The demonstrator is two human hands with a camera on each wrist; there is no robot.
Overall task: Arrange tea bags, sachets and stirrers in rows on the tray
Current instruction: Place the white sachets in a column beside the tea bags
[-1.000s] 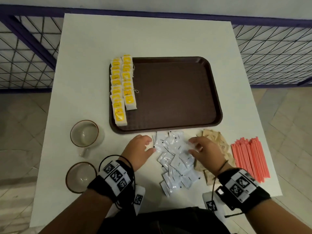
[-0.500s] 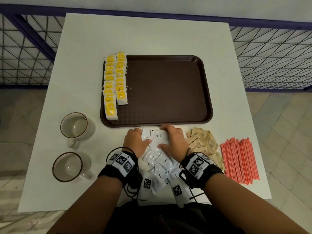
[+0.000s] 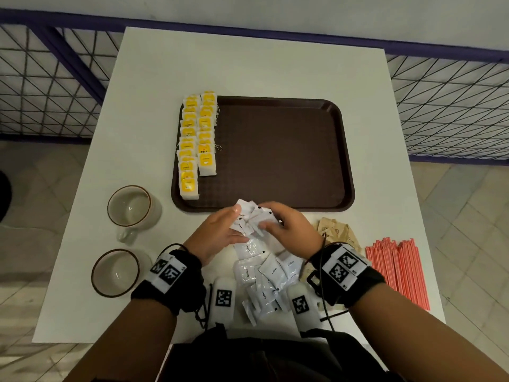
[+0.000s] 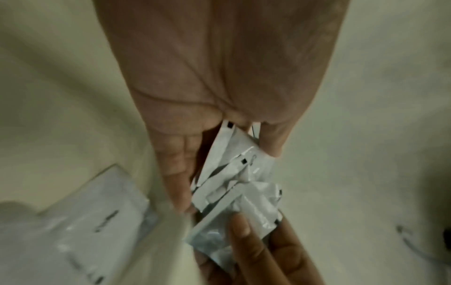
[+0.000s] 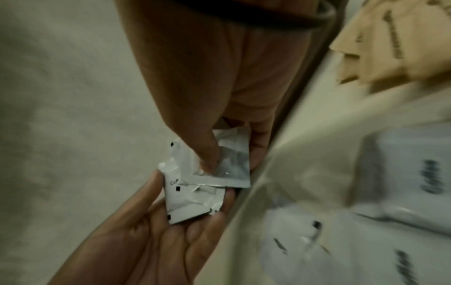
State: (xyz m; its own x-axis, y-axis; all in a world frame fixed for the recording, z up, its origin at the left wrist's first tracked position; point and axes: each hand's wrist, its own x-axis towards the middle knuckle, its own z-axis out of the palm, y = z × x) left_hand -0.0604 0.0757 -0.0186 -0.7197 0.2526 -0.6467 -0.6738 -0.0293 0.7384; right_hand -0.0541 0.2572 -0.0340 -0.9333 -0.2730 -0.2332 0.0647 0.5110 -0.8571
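A: Item one, the tray point(image 3: 275, 150)?

B: Brown, rectangular, on the white table point(image 3: 248, 64), middle of the far half. Along its left edge, two rows of yellow-labelled tea bags point(image 3: 197, 139), running near to far, overlapping like tiles. The left row reaches nearer than the right one. The rest of the tray floor is bare.

A: Item two, the hands?

B: Left hand point(image 3: 217, 232) and right hand point(image 3: 289, 230) meet just at the tray's near rim, above the table. Between them, a bunch of white sachets point(image 3: 252, 219). The left wrist view shows the left hand's fingers point(image 4: 178, 173) and thumb closed on the bunch point(image 4: 234, 183). In the right wrist view the right thumb presses down on the top sachet point(image 5: 231, 164), with a finger beneath, so both hands grasp the bunch.

A: Item three, loose stock?

B: A loose heap of white sachets point(image 3: 261, 274) on the table near the person, between the wrists, several printed "Coffee". To their right, brown sachets point(image 3: 336, 232), partly hidden by the right wrist. Farther right, by the table's right edge, a bundle of red stirrers point(image 3: 396, 271) lying side by side.

A: Item four, other goods?

B: Two empty mugs left of the hands: one point(image 3: 132, 206) just left of the tray's near corner, one point(image 3: 117, 272) nearer the person. Beyond the table, a wire-mesh railing point(image 3: 49, 78) with a purple frame, and a tiled floor.
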